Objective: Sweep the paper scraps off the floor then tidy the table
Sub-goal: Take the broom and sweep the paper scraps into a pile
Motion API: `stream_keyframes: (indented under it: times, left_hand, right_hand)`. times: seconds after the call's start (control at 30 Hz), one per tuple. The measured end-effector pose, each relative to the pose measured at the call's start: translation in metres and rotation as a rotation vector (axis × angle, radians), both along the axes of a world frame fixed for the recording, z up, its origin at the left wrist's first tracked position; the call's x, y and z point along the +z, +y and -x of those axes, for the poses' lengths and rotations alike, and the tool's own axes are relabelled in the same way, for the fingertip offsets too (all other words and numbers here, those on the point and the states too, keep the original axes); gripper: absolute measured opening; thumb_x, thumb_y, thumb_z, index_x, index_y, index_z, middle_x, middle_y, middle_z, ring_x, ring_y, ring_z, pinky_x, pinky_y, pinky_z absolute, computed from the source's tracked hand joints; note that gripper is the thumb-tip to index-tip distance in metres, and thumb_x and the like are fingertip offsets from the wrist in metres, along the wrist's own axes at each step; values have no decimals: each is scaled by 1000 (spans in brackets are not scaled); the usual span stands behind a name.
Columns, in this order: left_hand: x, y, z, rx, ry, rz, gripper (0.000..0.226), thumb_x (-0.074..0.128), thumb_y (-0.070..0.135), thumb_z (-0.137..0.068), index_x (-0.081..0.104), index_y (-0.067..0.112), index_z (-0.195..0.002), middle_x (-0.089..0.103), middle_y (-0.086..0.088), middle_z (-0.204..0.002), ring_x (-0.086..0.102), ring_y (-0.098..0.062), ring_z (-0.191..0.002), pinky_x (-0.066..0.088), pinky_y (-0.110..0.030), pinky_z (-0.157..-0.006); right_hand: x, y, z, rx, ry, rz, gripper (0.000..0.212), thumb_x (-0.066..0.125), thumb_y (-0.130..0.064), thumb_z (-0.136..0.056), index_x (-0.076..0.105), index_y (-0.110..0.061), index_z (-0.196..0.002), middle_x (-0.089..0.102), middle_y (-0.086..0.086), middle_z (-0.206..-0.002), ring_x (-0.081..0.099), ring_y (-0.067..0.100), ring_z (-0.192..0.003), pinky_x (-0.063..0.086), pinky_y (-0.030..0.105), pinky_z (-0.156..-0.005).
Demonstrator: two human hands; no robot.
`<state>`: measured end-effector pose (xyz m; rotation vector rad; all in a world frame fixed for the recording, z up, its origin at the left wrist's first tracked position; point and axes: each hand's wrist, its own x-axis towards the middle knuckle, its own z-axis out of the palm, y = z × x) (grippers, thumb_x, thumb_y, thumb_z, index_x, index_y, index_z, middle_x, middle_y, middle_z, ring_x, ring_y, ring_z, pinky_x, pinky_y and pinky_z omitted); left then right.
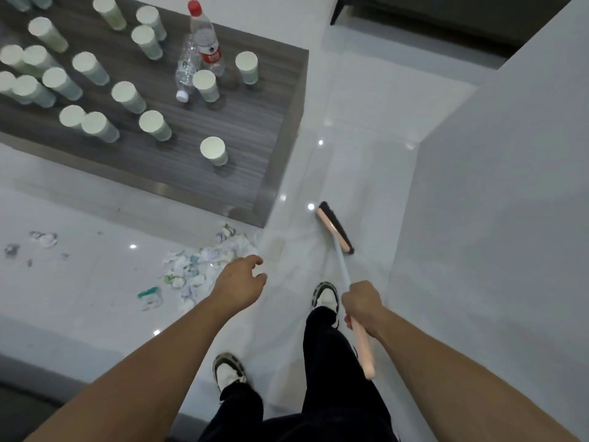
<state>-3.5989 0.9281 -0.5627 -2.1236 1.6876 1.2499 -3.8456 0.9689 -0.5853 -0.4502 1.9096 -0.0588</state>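
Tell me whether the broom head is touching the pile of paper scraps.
Apart. The head view shows bare floor between the broom head and the pile of paper scraps.

This is looking like a lounge or office waiting area: a glossy white tiled floor (350, 154) is reflecting ceiling lights, and a low, dark wood-grain desk (248, 161) is standing on it. Many paper cups (213, 150) and water bottles (205, 36) are crowding the desk, while a dark sofa (430, 14) is showing beyond its far right corner.
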Motion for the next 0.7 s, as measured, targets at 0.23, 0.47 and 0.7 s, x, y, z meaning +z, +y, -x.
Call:
stream_keyframes:
  times: [0.23, 0.47, 0.7]
  left_hand:
    - [9, 100, -123, 111, 12, 16, 42, 57, 31, -92, 54, 21, -133, 57, -4, -130, 56, -21, -111, 42, -29, -90]
    - [18, 206, -241, 274, -23, -18, 43, 55, 30, -93, 52, 19, -135, 58, -5, -129, 56, -22, -113, 44, -31, -92]
    - [28, 239, -271, 373, 59, 31, 44, 53, 32, -93, 52, 20, -136, 56, -4, -132, 52, -22, -118, 42, -31, -95]
  right_hand:
    - [16, 93, -153, 25, -96, -28, 20, 47, 7, -91, 46, -2, -73, 47, 14, -64, 49, 24, -42, 40, 21, -32]
    - [32, 162, -268, 39, -224, -58, 19, 49, 9, -83, 48, -7, -74, 44, 12, -60, 44, 18, -38, 35, 22, -43]
    - [54, 177, -314, 78, -162, 42, 19, 47, 7, -81, 48, -7, -68, 46, 12, -58, 44, 20, -36, 39, 26, -44]
